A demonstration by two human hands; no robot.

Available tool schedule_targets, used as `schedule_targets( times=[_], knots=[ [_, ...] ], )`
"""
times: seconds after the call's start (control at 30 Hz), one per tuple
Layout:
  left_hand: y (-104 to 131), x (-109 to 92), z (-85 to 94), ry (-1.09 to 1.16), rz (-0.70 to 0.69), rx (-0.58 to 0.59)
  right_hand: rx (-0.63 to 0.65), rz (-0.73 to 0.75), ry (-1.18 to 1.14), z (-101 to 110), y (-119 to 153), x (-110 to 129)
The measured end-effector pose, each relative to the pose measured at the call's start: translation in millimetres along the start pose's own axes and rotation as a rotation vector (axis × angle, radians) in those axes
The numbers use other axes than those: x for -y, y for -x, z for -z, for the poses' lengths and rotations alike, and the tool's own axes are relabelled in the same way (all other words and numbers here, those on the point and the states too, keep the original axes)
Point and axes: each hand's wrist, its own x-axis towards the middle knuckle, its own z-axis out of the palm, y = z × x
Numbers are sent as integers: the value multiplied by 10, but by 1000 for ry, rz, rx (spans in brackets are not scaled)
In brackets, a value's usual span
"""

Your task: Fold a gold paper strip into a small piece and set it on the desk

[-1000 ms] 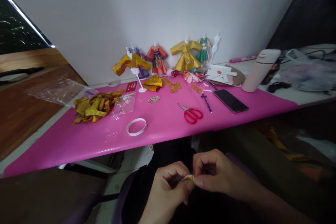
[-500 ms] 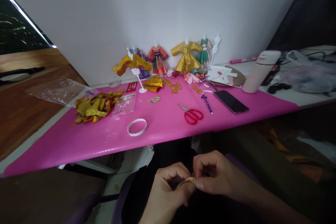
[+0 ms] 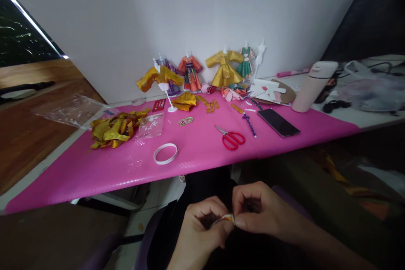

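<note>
Over my lap, below the table's front edge, my left hand [image 3: 205,225] pinches a small white and yellow piece [image 3: 228,217] between thumb and fingers. Its exact shape is mostly hidden. My right hand [image 3: 256,206] touches the left one, its thumb and forefinger pinched on the right end of the same piece. Closest on the pink table mat [image 3: 196,147] are red-handled scissors [image 3: 232,138] with partly open blades and a white ring of tape [image 3: 166,154].
Yellow fabric [image 3: 115,128] and a clear bag lie at the left. Miniature dresses on stands, including a yellow one [image 3: 225,67], line the back wall. A phone [image 3: 278,122], a purple pen [image 3: 249,125], a pale bottle [image 3: 313,86] and a plastic bag [image 3: 370,88] are at the right.
Both hands keep their pinch on the small piece. The left hand's fingertips and the piece have shifted very slightly to the left.
</note>
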Motion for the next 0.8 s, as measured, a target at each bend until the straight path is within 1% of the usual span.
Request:
schedule_targets(
  times=[0.07, 0.1, 0.17, 0.23, 0.27, 0.3, 0.43, 0.67, 0.8],
  knots=[
    [2, 0, 18, -11, -23, -30, -81, 59, 41, -15, 20, 29],
    [4, -1, 25, -18, -34, -46, -131, 130, 93, -26, 33, 46],
    [9, -6, 29, -38, -50, -71, -228, 347, 280, -50, 62, 84],
    [16, -19, 24, -64, -62, -87, -290, 565, 522, -73, 85, 125],
    [18, -28, 18, -78, -67, -93, -300, 635, 624, -82, 93, 145],
    [19, -38, 12, -91, -73, -96, -303, 670, 694, -91, 98, 163],
    [19, -69, -10, -131, -85, -106, -313, 717, 808, -118, 105, 188],
    [16, -70, -43, -165, -104, -95, -337, 719, 882, -138, 126, 149],
    [11, -78, -38, -178, -115, -92, -336, 713, 872, -141, 129, 161]
  ],
)
